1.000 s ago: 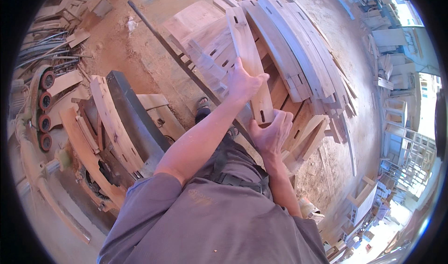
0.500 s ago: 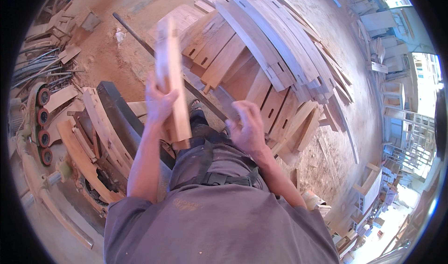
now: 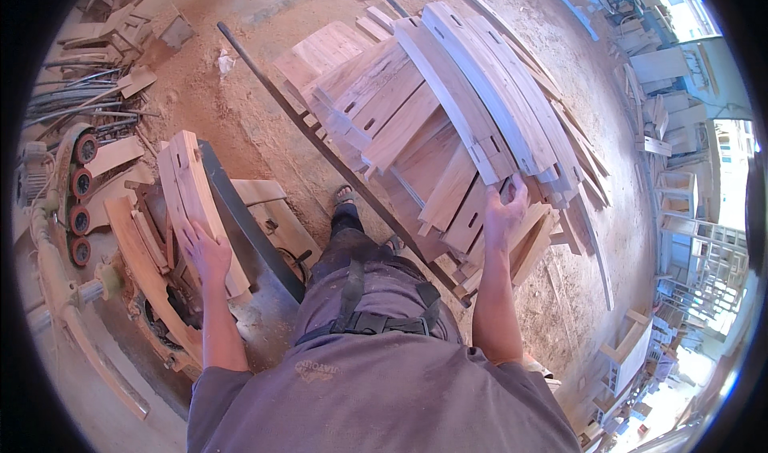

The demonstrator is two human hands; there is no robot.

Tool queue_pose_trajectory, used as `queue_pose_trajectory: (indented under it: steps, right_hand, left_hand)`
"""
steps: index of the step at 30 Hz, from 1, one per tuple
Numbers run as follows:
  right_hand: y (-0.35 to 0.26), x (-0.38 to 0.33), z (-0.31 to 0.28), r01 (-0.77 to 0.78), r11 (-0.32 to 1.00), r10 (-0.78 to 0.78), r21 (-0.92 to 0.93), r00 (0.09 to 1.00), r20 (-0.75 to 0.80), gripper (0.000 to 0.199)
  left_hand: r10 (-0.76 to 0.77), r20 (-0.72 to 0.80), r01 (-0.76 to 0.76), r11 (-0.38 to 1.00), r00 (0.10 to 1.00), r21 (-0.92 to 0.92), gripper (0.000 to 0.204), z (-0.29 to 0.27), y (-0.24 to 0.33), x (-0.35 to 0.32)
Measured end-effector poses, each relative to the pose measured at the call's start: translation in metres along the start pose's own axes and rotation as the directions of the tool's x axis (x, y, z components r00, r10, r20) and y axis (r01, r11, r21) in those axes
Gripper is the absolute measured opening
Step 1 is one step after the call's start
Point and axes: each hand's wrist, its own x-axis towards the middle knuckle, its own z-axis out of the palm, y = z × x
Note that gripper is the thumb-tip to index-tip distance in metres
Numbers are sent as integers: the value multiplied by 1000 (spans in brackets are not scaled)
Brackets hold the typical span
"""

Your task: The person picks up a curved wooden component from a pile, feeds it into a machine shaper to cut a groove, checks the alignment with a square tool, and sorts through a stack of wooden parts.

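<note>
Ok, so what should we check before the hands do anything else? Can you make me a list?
1. Left hand on the left board: ok, its fingers are spread on top.
2. Right hand at the pile: ok, it's by the near end of a curved board.
3. Right hand gripping tightly: cannot tell, the fingertips are partly hidden.
4. Pile neat: not ok, boards point different ways.
5. Feet clear of the metal bar: cannot tell, they look close.
</note>
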Motion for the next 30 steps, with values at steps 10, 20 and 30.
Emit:
queue_pose_trajectory:
  steps: [10,20,30]
  right_hand:
    - [-16,2,27,-17,999,15,-29,997,-80,78]
    - [-27,3,30,187,965,-169,-186,980,110,71]
    - [-15,-64,2,-526,684,284,505,831,479,43]
  left_hand:
    - [-10,-74,7,1000,997,-29,73,26,-28,-10]
    - [-20,-137,-3,987,990,-160,73,13,16,-5]
    - [335,-387,-510,627,859,-588,68,-31,191,-40]
